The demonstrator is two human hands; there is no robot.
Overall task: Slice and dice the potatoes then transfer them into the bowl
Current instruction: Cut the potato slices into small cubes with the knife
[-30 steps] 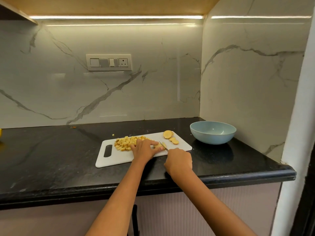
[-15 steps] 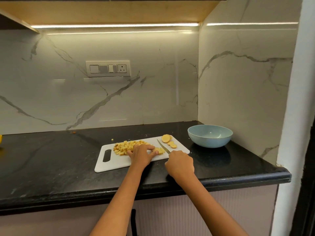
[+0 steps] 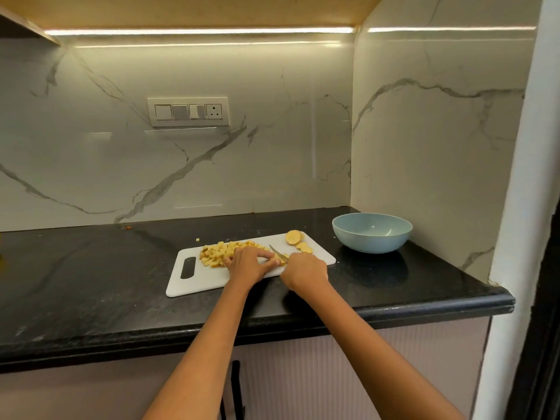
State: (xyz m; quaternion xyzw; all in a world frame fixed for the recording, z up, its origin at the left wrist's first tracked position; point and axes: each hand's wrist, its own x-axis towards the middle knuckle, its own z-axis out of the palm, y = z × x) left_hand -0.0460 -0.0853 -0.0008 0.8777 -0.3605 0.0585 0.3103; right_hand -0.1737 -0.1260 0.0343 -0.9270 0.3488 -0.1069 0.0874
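Note:
A white cutting board (image 3: 200,281) lies on the black counter. A heap of diced potato (image 3: 222,252) sits on its middle-left part. Round potato slices (image 3: 295,239) rest at its far right corner. My left hand (image 3: 250,263) presses down on a potato piece, which is mostly hidden under the fingers. My right hand (image 3: 304,271) grips a knife (image 3: 278,253) whose blade points away and left, its edge down beside my left fingertips. A light blue bowl (image 3: 372,233) stands empty on the counter to the right of the board.
The black counter (image 3: 91,283) runs left, with a marble wall behind and another close on the right behind the bowl. A switch panel (image 3: 188,112) is on the back wall. A tiny potato bit (image 3: 197,239) lies behind the board.
The knife blade, raised half a second ago, has come down next to my left fingers. The left hand has stayed on the potato piece. The view has shifted a little.

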